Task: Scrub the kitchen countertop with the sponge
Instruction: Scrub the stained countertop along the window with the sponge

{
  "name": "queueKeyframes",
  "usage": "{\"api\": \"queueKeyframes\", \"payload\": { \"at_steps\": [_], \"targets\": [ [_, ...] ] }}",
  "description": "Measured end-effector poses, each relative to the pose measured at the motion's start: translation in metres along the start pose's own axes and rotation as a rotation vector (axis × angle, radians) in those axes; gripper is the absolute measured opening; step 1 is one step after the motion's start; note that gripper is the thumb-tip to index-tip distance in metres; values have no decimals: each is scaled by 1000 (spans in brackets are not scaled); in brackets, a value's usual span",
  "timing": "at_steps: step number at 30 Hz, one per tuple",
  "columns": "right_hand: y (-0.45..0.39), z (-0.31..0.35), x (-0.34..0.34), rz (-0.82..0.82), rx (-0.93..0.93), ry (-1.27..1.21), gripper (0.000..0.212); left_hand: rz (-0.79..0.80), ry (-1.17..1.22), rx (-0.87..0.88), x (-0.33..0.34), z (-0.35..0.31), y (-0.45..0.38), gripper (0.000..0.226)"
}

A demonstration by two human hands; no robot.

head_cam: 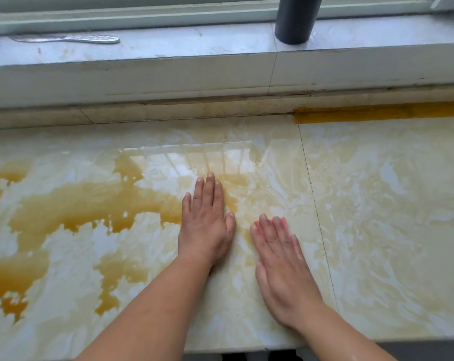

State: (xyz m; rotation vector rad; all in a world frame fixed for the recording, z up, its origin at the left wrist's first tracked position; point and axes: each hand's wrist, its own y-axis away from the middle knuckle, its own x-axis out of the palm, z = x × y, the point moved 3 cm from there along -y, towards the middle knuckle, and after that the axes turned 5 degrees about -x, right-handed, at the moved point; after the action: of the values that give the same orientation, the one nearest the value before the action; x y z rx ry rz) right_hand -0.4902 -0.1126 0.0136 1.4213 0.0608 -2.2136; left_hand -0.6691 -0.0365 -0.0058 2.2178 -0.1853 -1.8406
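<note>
A person's left hand [206, 222] lay flat, fingers spread and released, gripping nothing, on a pale marble-patterned kitchen countertop [377, 204]. The right hand [280, 264] pressed down with fingers extended over a pink sponge [282, 222], visible only as a thin edge past and between the fingertips. Amber liquid [77, 204] pooled in patches to the left of the left hand's fingers, while soapy smears covered the surface right of the sponge. Beyond the fingertips, a dark cylinder [296, 19] and a foil-like strip [69, 39] sat on the windowsill [168, 48].
</note>
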Motion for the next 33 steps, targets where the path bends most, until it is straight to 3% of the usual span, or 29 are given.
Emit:
{"api": "queueKeyframes", "payload": {
  "at_steps": [9,17,20,26,33],
  "targets": [
    [-145,0,-41,30,22,23,71,5,-1,-10,-2,-1,-1,81],
    [-24,-5,-6,3,-70,39,72,25,3,-6,0,0,1,80],
    [-54,-11,-13,-20,-8,58,73,13,59,-39,-4,0,-5,86],
    [-169,-22,-63,-101,127,22,69,-64,91,7,-41,12,-91,75],
    [-126,-27,-37,-102,97,24,63,-63,30,11,-33,19,-118,85]
  ]
}}
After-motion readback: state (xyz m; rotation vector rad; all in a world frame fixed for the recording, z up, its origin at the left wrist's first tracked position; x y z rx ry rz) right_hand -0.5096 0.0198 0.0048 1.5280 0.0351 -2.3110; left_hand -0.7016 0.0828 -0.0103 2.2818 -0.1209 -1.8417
